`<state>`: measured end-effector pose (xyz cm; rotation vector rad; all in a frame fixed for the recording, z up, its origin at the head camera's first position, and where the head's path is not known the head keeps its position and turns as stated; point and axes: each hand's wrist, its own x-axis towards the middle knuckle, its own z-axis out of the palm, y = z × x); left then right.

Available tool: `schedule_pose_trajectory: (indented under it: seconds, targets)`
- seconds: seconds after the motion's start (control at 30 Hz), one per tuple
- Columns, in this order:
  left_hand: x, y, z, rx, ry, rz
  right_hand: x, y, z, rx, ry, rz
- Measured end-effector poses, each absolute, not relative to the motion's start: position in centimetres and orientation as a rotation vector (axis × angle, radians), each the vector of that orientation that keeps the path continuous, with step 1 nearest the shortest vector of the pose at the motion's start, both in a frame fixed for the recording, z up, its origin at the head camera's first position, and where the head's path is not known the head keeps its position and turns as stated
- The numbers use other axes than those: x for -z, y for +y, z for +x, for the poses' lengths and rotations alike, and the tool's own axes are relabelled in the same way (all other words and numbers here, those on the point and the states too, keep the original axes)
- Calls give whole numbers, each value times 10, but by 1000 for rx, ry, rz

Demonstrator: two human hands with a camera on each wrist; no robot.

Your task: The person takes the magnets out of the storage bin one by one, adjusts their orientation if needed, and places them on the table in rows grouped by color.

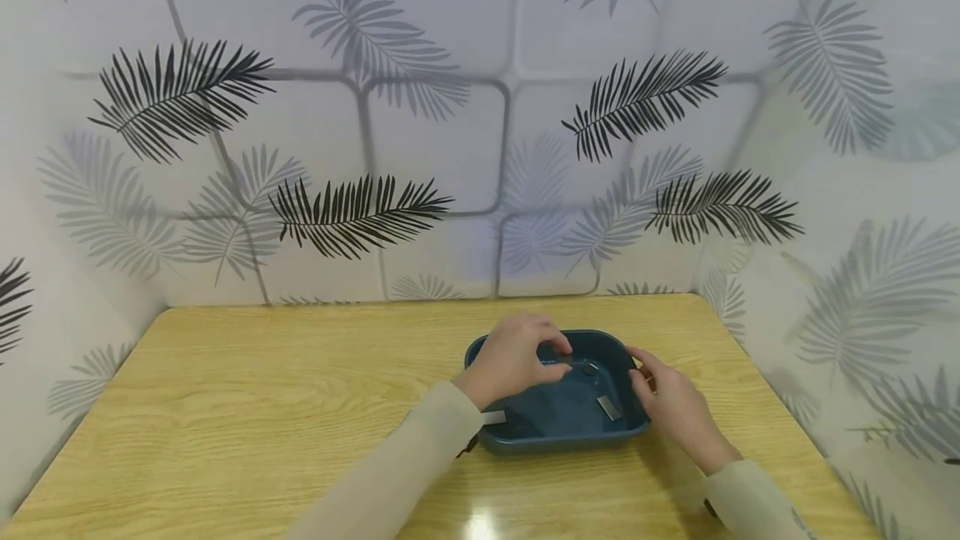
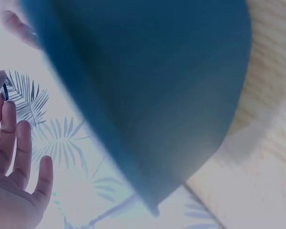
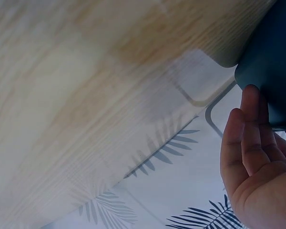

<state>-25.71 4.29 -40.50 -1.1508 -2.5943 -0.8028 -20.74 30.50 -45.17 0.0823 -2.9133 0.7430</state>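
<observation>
A dark blue rectangular tray (image 1: 555, 440) with rounded corners rests on the wooden table. My left hand (image 1: 513, 357) hovers over its left half, fingers bent toward the thumb. In the left wrist view, thumb and fingertip pinch a small, thin, dark piece (image 2: 5, 91) seen edge-on; its kind cannot be told. At the tray's right end, my right hand (image 1: 678, 411) grips the rim, its fingers (image 3: 250, 102) lying against the outer wall. Inside the tray lie a small silvery rectangular piece (image 1: 609, 408) and a small dark round piece (image 1: 588, 369).
The light wooden table (image 1: 262, 407) stretches out to the left of the tray. Behind it and on both sides stands a pale wall covering (image 1: 435, 257) with a leaf print. A pale strip (image 1: 493, 417) shows beside the left cuff, overlapping the tray.
</observation>
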Motion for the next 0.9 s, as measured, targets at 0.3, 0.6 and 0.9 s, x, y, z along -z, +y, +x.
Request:
schedule_pose_trajectory:
  seconds: [0.3, 0.6, 0.9]
  targets:
    - [390, 31, -251, 743, -2542, -1080, 451, 309, -205, -735, -2895, 121]
    - [380, 10, -248, 788, -2467, -1047, 451, 309, -204, -740, -2901, 124]
    - [378, -15, -247, 739, -2393, -983, 452, 310, -204, -728, -2896, 134]
